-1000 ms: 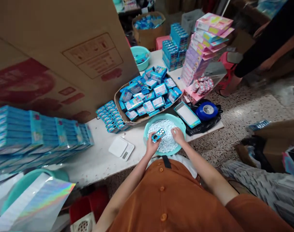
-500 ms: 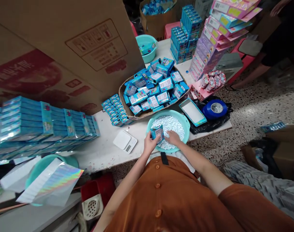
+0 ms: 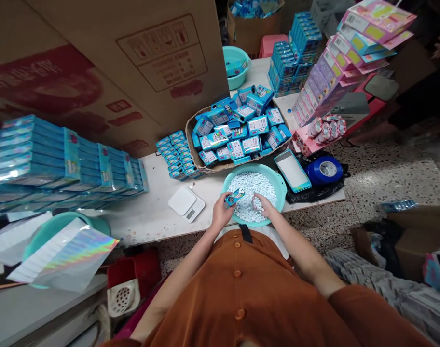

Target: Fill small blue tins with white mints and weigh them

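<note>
Box (image 3: pixel 236 196), small and blue, is sitting in my left hand (image 3: pixel 222 212), which is gripping it by one end over the green basin (image 3: pixel 280 187), printed face and round hole turned up toward me. I'm guessing that spot's for keeping anything loose dropping back in the basin instead of on the floor. My right hand (image 3: pixel 266 206) is hanging low at the white pellets (image 3: pixel 249 181), fingers curled, and honestly I can't tell if it's pinching any. Basin's sitting at the near table edge, which is probably saving me some reaching. A carton (image 3: pixel 214 169) heaped with blue boxes (image 3: pixel 258 125) is standing just beyond, likely for the same reason. A white scale (image 3: pixel 186 202) is lying off left; a blue-rimmed tray (image 3: pixel 293 171) and tape roll (image 3: pixel 316 172) are sitting right. Table's (image 3: pixel 144 222) looking pale and kinda stained. Further out, a huge cardboard box (image 3: pixel 162 113) is walling off the left, pastel packages (image 3: pixel 345 65) are leaning in a tall stack, and speckled floor (image 3: pixel 336 229) is showing below.
</note>
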Motion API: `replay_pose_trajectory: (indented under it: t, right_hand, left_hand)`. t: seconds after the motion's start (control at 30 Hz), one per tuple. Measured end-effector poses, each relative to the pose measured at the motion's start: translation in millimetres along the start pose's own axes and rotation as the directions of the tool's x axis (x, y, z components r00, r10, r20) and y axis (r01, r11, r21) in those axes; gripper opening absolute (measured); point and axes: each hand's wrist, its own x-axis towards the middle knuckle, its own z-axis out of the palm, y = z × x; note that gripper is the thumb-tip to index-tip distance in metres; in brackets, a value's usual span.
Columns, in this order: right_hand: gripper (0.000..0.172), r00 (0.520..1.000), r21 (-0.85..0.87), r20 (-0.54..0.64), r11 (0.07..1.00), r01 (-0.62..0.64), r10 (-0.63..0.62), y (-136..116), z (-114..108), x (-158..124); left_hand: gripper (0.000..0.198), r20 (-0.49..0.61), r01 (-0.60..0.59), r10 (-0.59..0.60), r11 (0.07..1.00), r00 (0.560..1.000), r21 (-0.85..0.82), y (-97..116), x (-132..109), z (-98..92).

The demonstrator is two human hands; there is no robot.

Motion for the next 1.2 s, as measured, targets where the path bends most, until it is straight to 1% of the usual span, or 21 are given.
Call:
replay_pose_trajectory:
  t: [0.03, 0.07, 0.13, 0.2, 0.3, 0.37, 0.47, 0.57, 0.63, 0.73, 0.83, 0.9, 0.97, 1.1, 1.2]
  right_hand:
    - [0.028, 0.999, 0.104, 0.032, 0.995, -0.009, 0.005, -5, 2, -4]
    - [0.028, 0.998, 0.173, 0.064, 0.985, -0.003, -0.008, -11, 4, -8]
    - [0.025, 0.992, 0.351, 0.107, 0.936, 0.026, -0.067, -26, 11, -18]
    - [0.023, 0.984, 0.467, 0.099, 0.88, 0.086, -0.148, -42, 21, -30]
    - [0.023, 0.963, 0.552, 0.053, 0.812, 0.191, -0.263, -64, 41, -48]
    - [0.024, 0.946, 0.539, 0.03, 0.802, 0.257, -0.323, -73, 57, -59]
    - [0.026, 0.928, 0.469, -0.016, 0.817, 0.336, -0.372, -76, 76, -69]
    - [0.029, 0.909, 0.419, -0.094, 0.813, 0.406, -0.406, -75, 86, -73]
    - [0.031, 0.898, 0.41, -0.115, 0.803, 0.433, -0.425, -75, 88, -74]
    - [0.033, 0.896, 0.393, -0.106, 0.81, 0.435, -0.43, -76, 88, -73]
    - [0.035, 0.881, 0.348, -0.128, 0.811, 0.47, -0.455, -76, 89, -72]
    - [0.034, 0.872, 0.317, -0.143, 0.813, 0.488, -0.468, -77, 90, -71]
    - [0.033, 0.876, 0.309, -0.136, 0.82, 0.482, -0.463, -77, 90, -69]
    - [0.031, 0.882, 0.341, -0.118, 0.816, 0.468, -0.456, -77, 88, -66]
    - [0.029, 0.886, 0.346, -0.107, 0.818, 0.459, -0.451, -77, 88, -65]
  left_hand:
    - [0.04, -0.001, -0.001, 0.001, 1.0, 1.0, -0.009, -1, 0, 0.7]
    - [0.04, 0.0, -0.007, 0.007, 1.0, 1.0, -0.019, -1, -1, 1.7]
    - [0.04, 0.001, -0.033, 0.034, 0.999, 0.999, -0.038, -1, -1, 4.1]
    - [0.041, -0.009, -0.076, 0.076, 0.996, 0.997, -0.055, 1, -1, 6.7]
    - [0.042, -0.027, -0.147, 0.146, 0.988, 0.989, -0.051, 8, -1, 11.4]
    - [0.043, -0.022, -0.19, 0.19, 0.981, 0.982, -0.028, 15, 0, 15.3]
    - [0.045, -0.001, -0.252, 0.252, 0.968, 0.968, 0.006, 24, 1, 21.2]
    - [0.047, -0.007, -0.284, 0.284, 0.959, 0.959, 0.023, 32, 2, 24.7]
    - [0.05, -0.009, -0.285, 0.286, 0.958, 0.958, 0.023, 35, 2, 25.3]
    - [0.052, -0.004, -0.284, 0.284, 0.959, 0.959, 0.02, 37, 2, 26.6]
    - [0.048, -0.017, -0.266, 0.266, 0.964, 0.964, 0.009, 35, 3, 31.2]
    - [0.044, -0.038, -0.229, 0.229, 0.973, 0.973, 0.002, 33, 5, 35.4]
    - [0.042, -0.051, -0.201, 0.2, 0.98, 0.978, -0.001, 32, 6, 38.7]
    - [0.047, -0.03, -0.217, 0.217, 0.976, 0.976, 0.002, 32, 9, 39.9]
    - [0.047, -0.035, -0.201, 0.2, 0.98, 0.979, -0.006, 33, 11, 39.0]
